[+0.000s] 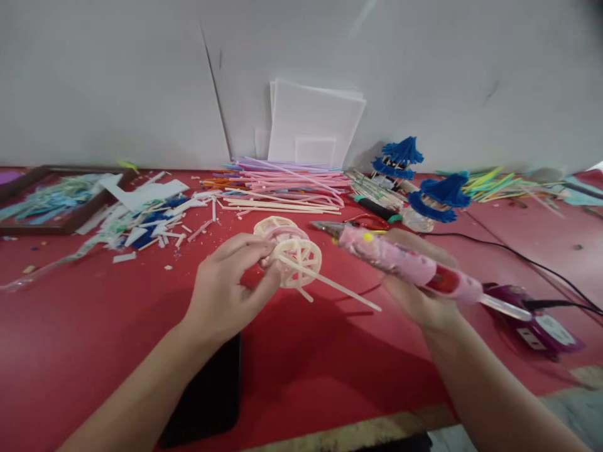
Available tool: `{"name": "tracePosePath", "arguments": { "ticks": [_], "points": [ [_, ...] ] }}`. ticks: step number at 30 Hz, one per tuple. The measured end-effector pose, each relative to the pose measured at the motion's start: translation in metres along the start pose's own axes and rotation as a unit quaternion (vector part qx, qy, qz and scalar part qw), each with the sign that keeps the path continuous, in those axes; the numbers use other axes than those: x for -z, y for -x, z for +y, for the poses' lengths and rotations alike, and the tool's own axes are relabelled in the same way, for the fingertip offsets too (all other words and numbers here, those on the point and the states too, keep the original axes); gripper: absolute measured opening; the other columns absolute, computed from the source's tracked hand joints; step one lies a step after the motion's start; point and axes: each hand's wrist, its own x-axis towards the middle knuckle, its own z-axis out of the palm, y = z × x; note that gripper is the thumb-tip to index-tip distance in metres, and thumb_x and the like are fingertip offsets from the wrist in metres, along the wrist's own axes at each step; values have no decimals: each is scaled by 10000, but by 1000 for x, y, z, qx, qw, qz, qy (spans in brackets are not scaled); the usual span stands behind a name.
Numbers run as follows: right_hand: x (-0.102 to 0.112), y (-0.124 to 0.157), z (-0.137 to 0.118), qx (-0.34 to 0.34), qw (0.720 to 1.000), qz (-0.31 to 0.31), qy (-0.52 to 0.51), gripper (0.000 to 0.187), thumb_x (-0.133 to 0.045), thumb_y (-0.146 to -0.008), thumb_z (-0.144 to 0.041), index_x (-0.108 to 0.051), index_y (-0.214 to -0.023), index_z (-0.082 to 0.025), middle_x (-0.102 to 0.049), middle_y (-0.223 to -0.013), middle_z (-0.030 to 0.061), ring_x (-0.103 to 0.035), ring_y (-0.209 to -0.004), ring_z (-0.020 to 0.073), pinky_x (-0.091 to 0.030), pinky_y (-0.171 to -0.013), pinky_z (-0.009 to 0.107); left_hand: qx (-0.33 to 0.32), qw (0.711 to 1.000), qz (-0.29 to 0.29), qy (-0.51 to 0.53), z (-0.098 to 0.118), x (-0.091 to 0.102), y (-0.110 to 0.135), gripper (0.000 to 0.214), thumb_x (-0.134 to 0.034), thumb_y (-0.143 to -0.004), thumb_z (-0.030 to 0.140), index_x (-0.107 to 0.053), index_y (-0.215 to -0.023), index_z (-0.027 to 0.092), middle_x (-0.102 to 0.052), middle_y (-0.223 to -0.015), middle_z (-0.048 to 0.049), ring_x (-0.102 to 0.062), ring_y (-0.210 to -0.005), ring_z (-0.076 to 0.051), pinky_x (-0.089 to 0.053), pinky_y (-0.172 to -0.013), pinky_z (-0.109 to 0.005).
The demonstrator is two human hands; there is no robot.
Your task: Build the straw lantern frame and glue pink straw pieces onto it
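- Over the red surface [330,358], in the head view, the left hand [230,282] pinches the straw wheel [294,254] between thumb and fingertips, holding it lifted and tilted.
- Right of the wheel, the right hand [419,276] is closed around a pink glue gun [400,263]. Its nozzle points at the wheel, close but not touching.
- The wheel looks like two cream spoked rings set side by side, with a pink straw between them. One long thin stick [339,287] juts out toward the right.
- I'd say the left fingertips sit near where the nozzle aims, so hot glue could catch them. A hard pinch could bend the light spokes.
- Further right of the wheel, a black cable [518,255] trails past a purple socket block [541,323]. A snag there might jerk the nozzle off line.
- Behind the wheel lie a heap of straws [287,185] and blue tassels [440,191]. Nearer than the wheel, a black phone [207,395] lies by the left forearm.
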Motion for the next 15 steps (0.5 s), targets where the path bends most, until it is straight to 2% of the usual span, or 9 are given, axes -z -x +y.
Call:
{"name": "tracePosePath", "arguments": {
  "ticks": [3,8,11,15],
  "points": [
    [-1,2,-5,44,999,-6,-15,216,-547,-697,-139,-582,-889,-233,-633,-730,4,-594,-566,158,-454,-499,278,-12,1000,26,2,-4,-6,6,103,-552,-836,194,-653,-846,181,-717,-920,-61,-680,-868,-186,-540,-789,-292],
    [-6,6,-11,25,999,-21,-18,190,-547,-698,-138,-587,-870,-208,-637,-732,13,-599,-577,148,-452,-495,260,-27,999,34,0,-5,-10,11,69,-572,-824,177,-628,-862,186,-712,-939,-62,-680,-903,-201,-553,-801,-324],
    [-9,5,-18,34,999,-40,-9,192,-541,-691,-101,-569,-845,-213,-613,-678,-7,-564,-525,125,-433,-464,243,-26,999,34,-10,-3,-11,13,83,-576,-823,164,-625,-886,184,-707,-946,-71,-677,-933,-211,-554,-823,-334],
    [-10,4,-21,39,998,-52,1,205,-538,-684,-78,-551,-822,-228,-614,-667,1,-573,-540,140,-457,-480,258,-34,999,30,-18,-2,-12,14,98,-587,-821,174,-635,-903,194,-708,-950,-66,-680,-925,-214,-554,-833,-337]
  ]
}}
